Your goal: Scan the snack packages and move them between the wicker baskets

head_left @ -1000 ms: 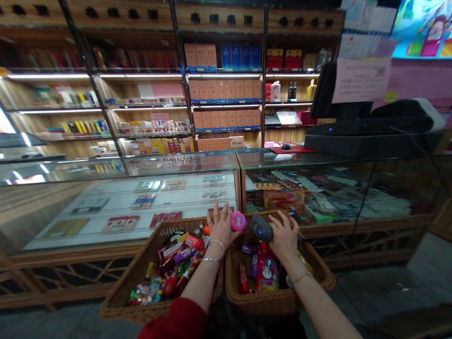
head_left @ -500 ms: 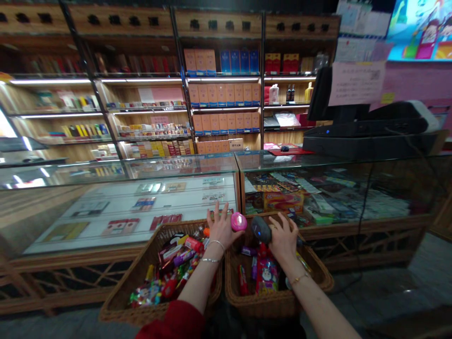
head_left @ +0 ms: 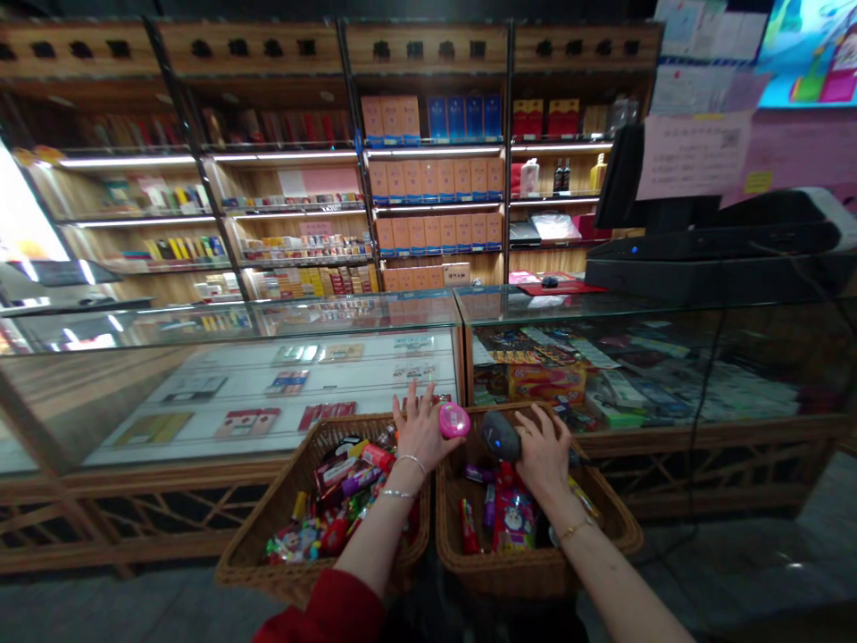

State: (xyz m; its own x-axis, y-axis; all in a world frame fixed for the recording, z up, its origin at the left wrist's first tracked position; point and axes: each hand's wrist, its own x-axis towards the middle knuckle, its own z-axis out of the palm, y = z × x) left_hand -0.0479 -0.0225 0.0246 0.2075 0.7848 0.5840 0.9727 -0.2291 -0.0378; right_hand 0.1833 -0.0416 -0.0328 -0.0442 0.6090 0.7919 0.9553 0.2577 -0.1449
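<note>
My left hand (head_left: 416,436) pinches a small pink round tub (head_left: 454,421) at its thumb side, the other fingers stretched out over the right edge of the left wicker basket (head_left: 262,505). Wrapped, colourful sweets and tubes (head_left: 335,505) fill that basket. My right hand (head_left: 545,454) grips a dark grey handheld barcode scanner (head_left: 499,435) with a small blue light. Its head points left at the tub, a short gap apart. Below this hand is the right wicker basket (head_left: 626,518), holding fewer items, among them a purple-and-red candy packet (head_left: 514,521). The scanner's handle is mostly hidden by my hand.
Glass display counters (head_left: 361,313) stand just beyond the baskets. A black monitor (head_left: 619,179) sits on the right counter, with a black cable (head_left: 710,375) hanging down the front. Lit shelves of boxed goods (head_left: 438,181) line the back wall.
The camera view has turned slightly left, so the baskets, counters and shelves appear further right. Both hands keep their holds, the tub and scanner still close together.
</note>
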